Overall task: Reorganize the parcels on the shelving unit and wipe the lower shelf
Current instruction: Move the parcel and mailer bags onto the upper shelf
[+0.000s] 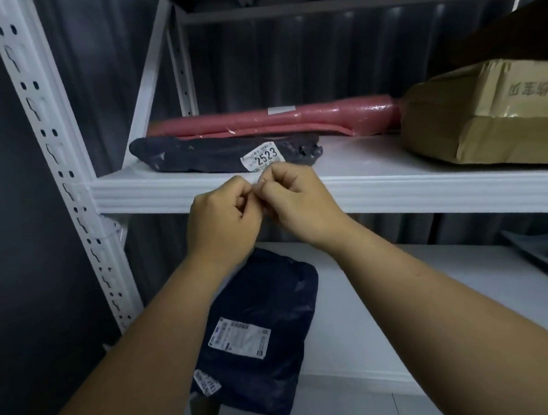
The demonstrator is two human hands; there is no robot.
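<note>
Your two hands are up in front of the white shelf edge (392, 194), close together and touching at the fingertips. Your left hand (224, 216) has its fingers curled in, and your right hand (298, 203) has its fingers curled in too. The tips of both hands meet as if they pinch something very small between them, but it is too tiny to see, so you cannot tell what it is or if anything is there at all. Just behind your hands, on the upper shelf, lies a flat dark parcel (206, 155) with a white sticker (263, 157) that reads 2523. Behind that dark parcel, near the back wall, lies a long pink parcel (293, 119) in shiny wrap, with a small white tag on top. To the right of both sits a big brown paper parcel (484, 117) with printing on it, and its left end touches the end of the pink one. Down below, on the lower shelf (398, 312), lies another dark bag parcel (265, 303) under your left arm. It has a white label (241, 337) on top and a second small sticker (207, 382) near its front corner, and its front end hangs over the shelf edge. At the far right of the lower shelf a dark flat thing peeks in, too cut off to name. The white metal post (50, 149) with holes stands at the left.
</note>
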